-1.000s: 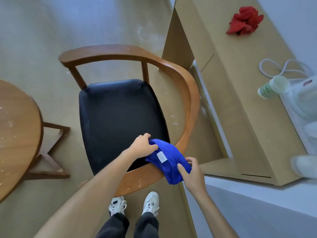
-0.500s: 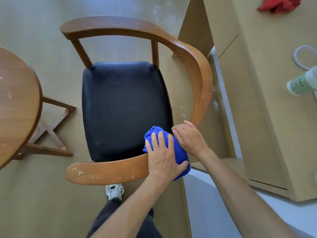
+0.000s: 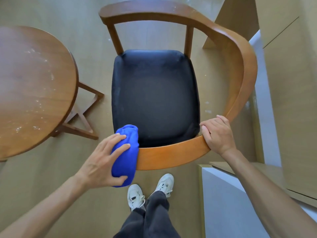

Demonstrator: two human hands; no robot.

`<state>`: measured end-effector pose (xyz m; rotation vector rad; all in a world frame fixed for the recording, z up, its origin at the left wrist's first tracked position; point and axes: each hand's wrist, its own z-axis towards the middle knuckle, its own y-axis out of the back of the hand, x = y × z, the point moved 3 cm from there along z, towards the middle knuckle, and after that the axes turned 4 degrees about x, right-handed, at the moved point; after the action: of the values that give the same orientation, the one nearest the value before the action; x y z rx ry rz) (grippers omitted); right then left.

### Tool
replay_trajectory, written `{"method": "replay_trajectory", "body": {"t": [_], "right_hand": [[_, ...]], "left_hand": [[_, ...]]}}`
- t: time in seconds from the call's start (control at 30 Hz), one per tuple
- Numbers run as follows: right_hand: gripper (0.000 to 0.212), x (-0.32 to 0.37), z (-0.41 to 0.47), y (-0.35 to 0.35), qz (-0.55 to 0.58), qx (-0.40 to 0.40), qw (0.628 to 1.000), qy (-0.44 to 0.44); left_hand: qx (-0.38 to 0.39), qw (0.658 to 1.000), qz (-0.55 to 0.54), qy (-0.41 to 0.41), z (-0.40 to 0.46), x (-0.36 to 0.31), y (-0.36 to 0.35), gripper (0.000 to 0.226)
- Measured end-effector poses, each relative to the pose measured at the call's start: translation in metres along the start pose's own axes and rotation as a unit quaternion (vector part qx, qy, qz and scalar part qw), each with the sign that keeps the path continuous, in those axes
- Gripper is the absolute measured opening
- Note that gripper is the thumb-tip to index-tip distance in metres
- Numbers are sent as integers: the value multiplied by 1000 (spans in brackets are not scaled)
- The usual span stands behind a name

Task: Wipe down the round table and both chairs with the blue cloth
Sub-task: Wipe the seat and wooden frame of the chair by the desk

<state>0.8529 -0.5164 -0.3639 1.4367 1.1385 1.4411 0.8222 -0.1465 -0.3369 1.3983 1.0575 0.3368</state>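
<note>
Bunched bright blue cloth [image 3: 124, 157] sits draped over the left end of the curved wooden armrest rail of the wooden armchair with black padded seat [image 3: 155, 98], directly under the left hand [image 3: 103, 162]. Cloth top edge pokes out past the fingertips toward the seat corner, lower edge hangs below the rail near the thumb. Left hand spread wide over the cloth, fingers mostly straight and splayed across its upper side, thumb hooked under the lower edge, so it is pressing and loosely wrapping the cloth against the rail. Right hand [image 3: 217, 134] is well apart from the cloth, at the right bend of the same rail, fingers curled over the top edge and gripping the wood, no cloth in it. Bare orange-brown rail shows between the two hands. Round brown wooden desk [image 3: 32, 90] stands just left of the chair, pale specks scattered on its top, crossed wooden base visible beneath. Person's white sneakers [image 3: 151, 191] and dark trousers are on the tan floor [image 3: 51, 177] right behind the rail. Light beige cabinet [image 3: 291, 83] runs along the right edge, near the chair's right arm.
</note>
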Motion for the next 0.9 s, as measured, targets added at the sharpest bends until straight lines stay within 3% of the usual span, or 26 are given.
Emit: {"method": "replay_trajectory", "body": {"t": [0.2,0.3,0.47,0.63,0.77,0.9], "right_hand": [[33,23,1,-9,1,27,994,-102],[37,24,1,-11,-25,20,995,-96],[33,25,1,-10,-32,-27,997,-68],[32,25,1,-10,-30,6,997,-77],[35,26,1,-10,-33,16,996,-87],[34,27,2,-9,-37,19,994,-97]], "left_hand": [[-49,998,-14,40,3,-20,-7,87],[-71,993,-8,90,34,-74,-26,89],[-52,992,-27,111,101,-153,-48,68],[-85,995,-31,44,40,-75,-23,63],[-83,991,-53,93,-13,16,6,62],[-124,983,-71,117,-15,19,1,59]]}}
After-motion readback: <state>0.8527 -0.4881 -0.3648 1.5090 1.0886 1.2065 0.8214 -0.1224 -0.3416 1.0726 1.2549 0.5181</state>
